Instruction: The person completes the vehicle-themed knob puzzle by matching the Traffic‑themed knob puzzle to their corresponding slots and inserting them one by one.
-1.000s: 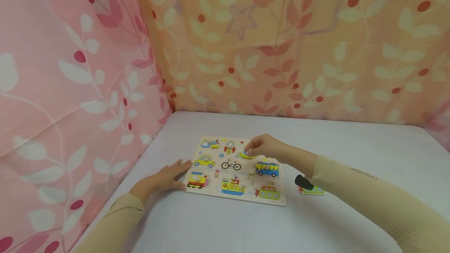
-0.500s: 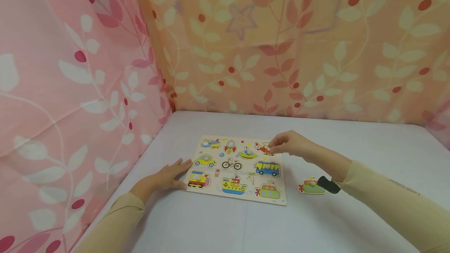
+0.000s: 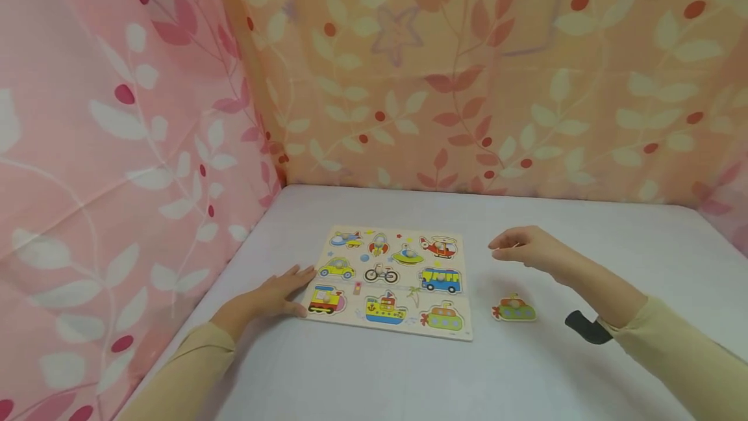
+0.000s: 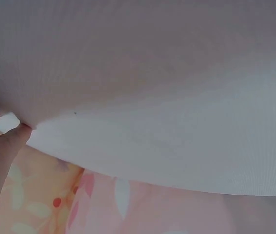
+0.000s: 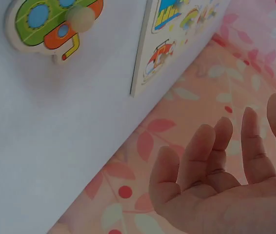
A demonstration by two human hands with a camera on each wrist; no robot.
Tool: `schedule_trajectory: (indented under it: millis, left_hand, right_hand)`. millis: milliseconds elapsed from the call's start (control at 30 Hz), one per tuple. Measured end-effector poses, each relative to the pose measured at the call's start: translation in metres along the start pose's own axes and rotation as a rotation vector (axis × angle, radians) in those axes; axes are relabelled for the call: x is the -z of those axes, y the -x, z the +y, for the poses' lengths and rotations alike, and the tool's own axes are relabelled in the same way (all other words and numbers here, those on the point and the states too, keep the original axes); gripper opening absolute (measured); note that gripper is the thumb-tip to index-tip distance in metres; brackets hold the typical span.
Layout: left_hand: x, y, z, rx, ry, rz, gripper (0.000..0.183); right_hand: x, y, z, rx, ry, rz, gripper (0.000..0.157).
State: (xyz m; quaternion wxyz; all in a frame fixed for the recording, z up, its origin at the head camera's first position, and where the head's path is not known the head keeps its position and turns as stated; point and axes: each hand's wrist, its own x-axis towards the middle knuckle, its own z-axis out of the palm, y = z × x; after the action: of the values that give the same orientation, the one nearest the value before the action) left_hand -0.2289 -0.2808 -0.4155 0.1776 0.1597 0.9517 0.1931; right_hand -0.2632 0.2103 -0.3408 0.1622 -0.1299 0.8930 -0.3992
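A wooden peg puzzle board (image 3: pixel 353 312) lies on the table, showing several vehicles, among them a red helicopter (image 3: pixel 439 247), a green flying saucer (image 3: pixel 408 255) and a blue bus (image 3: pixel 441 280). My left hand (image 3: pixel 279 292) rests at the board's left edge, fingers stretched out; in the left wrist view only part of that hand (image 4: pixel 1 146) shows. To the right of the board lies a loose green and orange submarine piece (image 3: pixel 514 308) with a round knob. Above and behind it hovers my right hand (image 3: pixel 540 253), fingers loosely bent, holding nothing.
A submarine picture (image 3: pixel 443 317) without a visible knob fills the board's front right corner. White cloth covers the table (image 3: pixel 362 375). Flowered curtains (image 3: pixel 362 83) stand along its back and left sides. A black strap piece (image 3: pixel 587 328) hangs at the right wrist.
My right hand has moved from the flying saucer past the helicopter, then right, off the board. The submarine piece, partly covered before, now shows fully. My left hand has stayed at the board's edge.
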Motion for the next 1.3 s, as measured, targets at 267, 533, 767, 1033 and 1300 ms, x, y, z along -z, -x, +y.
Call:
schedule_trajectory:
  millis: [267,533,767,1033,1300]
  left_hand:
    - [-0.002,0.009,-0.005,0.049,0.008,0.007,0.091]
    - [0.000,0.013,-0.004,0.065,0.005,0.014,0.093]
    - [-0.001,0.012,-0.007,0.050,0.000,0.016,0.093]
    - [-0.003,0.011,-0.006,0.033,0.008,0.017,0.093]
    - [-0.001,0.007,-0.003,0.026,0.000,0.009,0.092]
  right_hand:
    - [0.021,0.019,0.026,0.022,0.072,0.031,0.041]
    - [0.047,0.044,0.062,-0.040,0.173,0.084,0.046]
    - [0.070,0.064,0.097,-0.066,0.235,0.115,0.046]
    - [0.088,0.082,0.135,0.013,0.366,-0.005,0.034]
    - [0.109,0.093,0.192,0.059,0.326,-0.156,0.022]
